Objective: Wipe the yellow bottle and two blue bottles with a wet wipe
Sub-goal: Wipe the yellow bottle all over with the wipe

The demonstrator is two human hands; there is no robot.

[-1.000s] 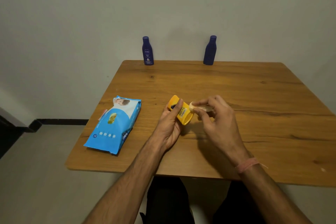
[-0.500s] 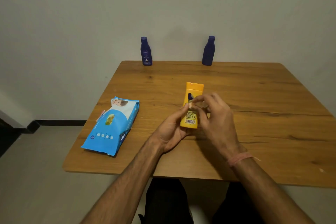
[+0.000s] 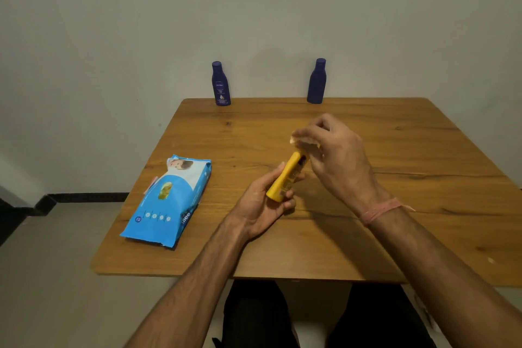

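Head view: left hand [image 3: 261,200] grips slim yellow bottle [image 3: 285,178]; right hand [image 3: 336,155] pinches crumpled wet wipe [image 3: 303,141].

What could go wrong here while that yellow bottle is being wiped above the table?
The left hand grips only the lower end of the tilted yellow bottle, so a push from the wet wipe in the right hand might make it slip onto the table. Later, reaching for the two blue bottles at the far edge might knock one over.
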